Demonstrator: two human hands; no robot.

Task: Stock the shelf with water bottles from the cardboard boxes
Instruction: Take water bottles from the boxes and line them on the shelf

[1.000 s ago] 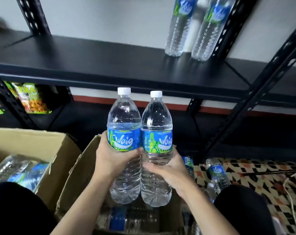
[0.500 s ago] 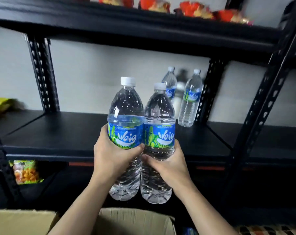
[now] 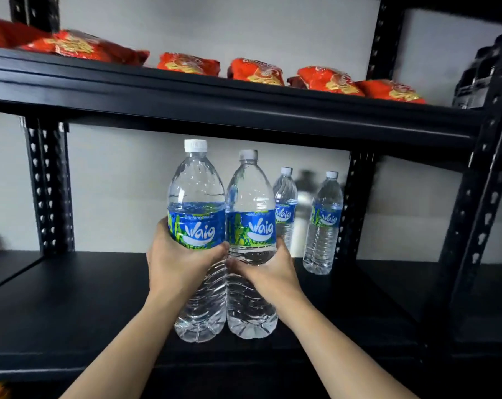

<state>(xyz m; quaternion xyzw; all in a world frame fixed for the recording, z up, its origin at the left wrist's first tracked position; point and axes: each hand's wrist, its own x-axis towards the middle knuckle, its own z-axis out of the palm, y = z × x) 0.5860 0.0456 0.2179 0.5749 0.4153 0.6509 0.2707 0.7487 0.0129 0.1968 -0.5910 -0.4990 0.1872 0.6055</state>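
I hold two clear water bottles with blue labels and white caps upright, side by side, over the black middle shelf (image 3: 71, 306). My left hand (image 3: 180, 263) grips the left bottle (image 3: 198, 197) around its middle. The right bottle (image 3: 251, 197) is held in my right hand (image 3: 272, 269) the same way. The two bottles touch each other. Two more bottles of the same kind stand at the back of the shelf: one (image 3: 285, 203) just behind my right bottle, the other (image 3: 324, 226) further right. The cardboard boxes are out of view.
The upper shelf (image 3: 244, 110) carries a row of red snack bags (image 3: 255, 71). Black perforated uprights stand at the back left (image 3: 49, 185), behind the bottles (image 3: 354, 203) and at the front right (image 3: 486, 197). A dark object (image 3: 474, 79) sits on the upper shelf's right end.
My view has tilted up: the boxes dropped out of sight and the upper shelf with snack bags came into view. Both hands carried the two bottles up and forward over the middle shelf.
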